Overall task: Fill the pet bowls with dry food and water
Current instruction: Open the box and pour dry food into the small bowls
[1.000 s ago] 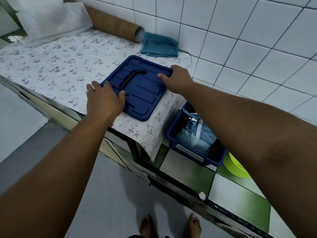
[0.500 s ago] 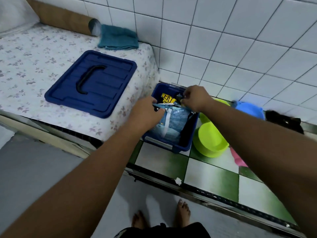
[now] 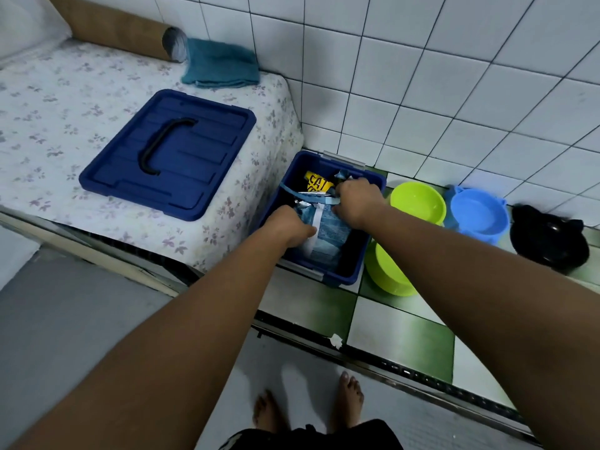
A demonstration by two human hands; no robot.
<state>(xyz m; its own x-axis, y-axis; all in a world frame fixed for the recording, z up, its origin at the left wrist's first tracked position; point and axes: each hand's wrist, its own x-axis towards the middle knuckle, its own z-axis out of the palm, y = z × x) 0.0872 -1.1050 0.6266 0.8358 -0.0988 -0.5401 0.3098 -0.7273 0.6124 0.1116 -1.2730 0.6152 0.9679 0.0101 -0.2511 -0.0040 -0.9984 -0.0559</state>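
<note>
A dark blue storage bin (image 3: 344, 277) stands open on the green-and-white tiled floor beside the wall. Inside it lies a light blue pet food bag (image 3: 328, 235), with a yellow package (image 3: 316, 182) behind it. My left hand (image 3: 290, 226) grips the bag's near left side. My right hand (image 3: 355, 201) grips its top right edge. To the right of the bin sit two lime green bowls (image 3: 417, 201) (image 3: 388, 274), a light blue bowl (image 3: 477, 214) and a black bowl (image 3: 548, 241).
The bin's blue lid (image 3: 168, 154) lies on the flowered cloth (image 3: 65, 102) covering the raised platform at left. A teal folded towel (image 3: 220, 64) and a cardboard tube (image 3: 123, 32) rest against the tiled wall. A metal door track (image 3: 406, 368) crosses the floor before my bare feet.
My hands left the lid on the platform and went into the open bin, where both now hold the light blue bag. My view swung right, bringing the bowls into sight.
</note>
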